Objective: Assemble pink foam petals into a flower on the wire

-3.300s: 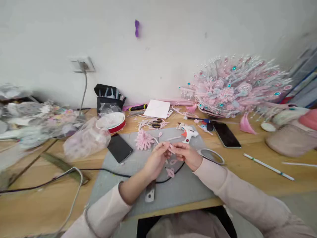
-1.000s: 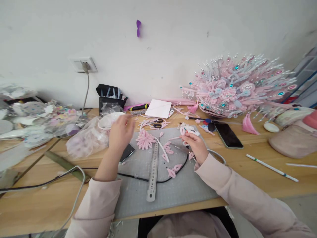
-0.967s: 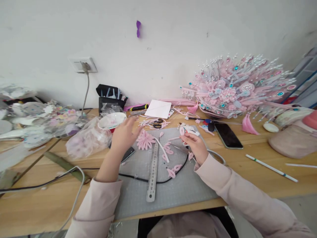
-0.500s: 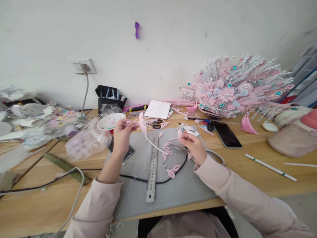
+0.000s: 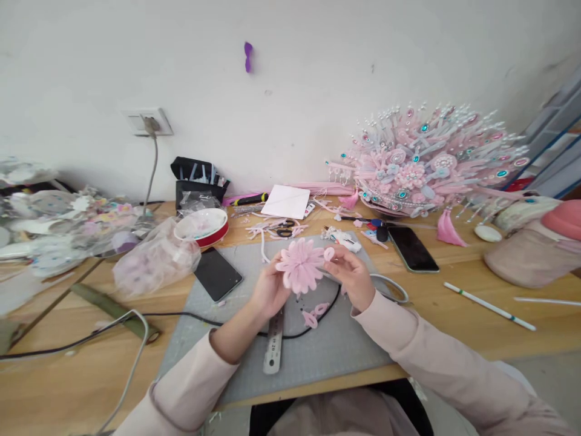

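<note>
My left hand point(image 5: 269, 290) holds a pink many-petalled flower point(image 5: 300, 270) upright over the grey cutting mat point(image 5: 254, 357). My right hand point(image 5: 353, 275) pinches a small pink petal loop point(image 5: 329, 254) against the flower's right edge. Below the flower lie a steel ruler point(image 5: 273, 344), loose pink petal loops point(image 5: 313, 315) and a black cable point(image 5: 181, 315). A white glue gun point(image 5: 345, 239) rests just behind my right hand.
A black phone point(image 5: 218, 274) and a clear bag point(image 5: 157, 259) lie to the left, next to a red-rimmed bowl point(image 5: 203, 224). Another phone point(image 5: 412, 247), a large pink beaded headdress point(image 5: 426, 163) and a white stick point(image 5: 490, 306) are to the right. Scissors point(image 5: 285, 229) lie behind.
My left hand reached to the far left of the mat, picked up the pink flower and brought it to the centre. My right hand rose with its petal loop to meet it.
</note>
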### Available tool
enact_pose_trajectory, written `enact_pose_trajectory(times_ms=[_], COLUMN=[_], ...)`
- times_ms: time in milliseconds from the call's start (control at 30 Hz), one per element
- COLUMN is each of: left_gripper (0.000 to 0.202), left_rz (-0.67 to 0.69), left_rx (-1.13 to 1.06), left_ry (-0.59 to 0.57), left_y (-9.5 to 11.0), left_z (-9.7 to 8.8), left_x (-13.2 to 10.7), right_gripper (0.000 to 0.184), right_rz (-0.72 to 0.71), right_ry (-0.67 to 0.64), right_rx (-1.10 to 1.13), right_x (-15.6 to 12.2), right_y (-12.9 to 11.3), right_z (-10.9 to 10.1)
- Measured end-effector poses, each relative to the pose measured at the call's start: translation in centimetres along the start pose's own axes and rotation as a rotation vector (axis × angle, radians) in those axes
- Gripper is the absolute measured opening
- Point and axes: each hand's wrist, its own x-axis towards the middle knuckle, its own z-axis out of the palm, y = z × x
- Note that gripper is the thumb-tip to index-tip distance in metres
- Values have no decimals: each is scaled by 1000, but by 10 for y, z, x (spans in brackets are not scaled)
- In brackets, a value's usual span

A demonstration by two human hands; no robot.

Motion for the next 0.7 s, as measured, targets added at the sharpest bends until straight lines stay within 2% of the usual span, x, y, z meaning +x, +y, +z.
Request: enact_pose_trajectory(times_ms=[100, 233, 333, 433, 500, 567, 633, 700], left_gripper=[7, 17, 17, 15, 10, 6, 9, 14], left_rz=[15, 23, 38, 47, 89, 179, 302, 393], left_rx=[-60, -100, -40, 107, 265, 435, 577, 686], left_ry=[16, -57, -98, -94, -42, 39, 91, 56], left_y=[-7, -15, -16, -14, -10, -6, 0, 5], left_z=[-4, -8, -6, -5, -6, -8, -10, -10], left_x=[2, 1, -2, -2, -1, 0, 0, -2], right_gripper=[18, 24, 27, 25, 26, 25, 20, 14], right_rz=[-62, 83, 171, 166, 163, 157, 119, 37], right_ry=[-18, -98, -136, -119, -117, -136, -167, -192], right_rx=[-16, 42, 34, -23, -68, -113, -180, -278], right_x=[-1, -4, -4, -3, -1, 0, 0, 0], right_y=[2, 2, 1, 0, -1, -1, -2, -2], right_z=[1, 6, 8, 7, 5, 3, 3, 3])
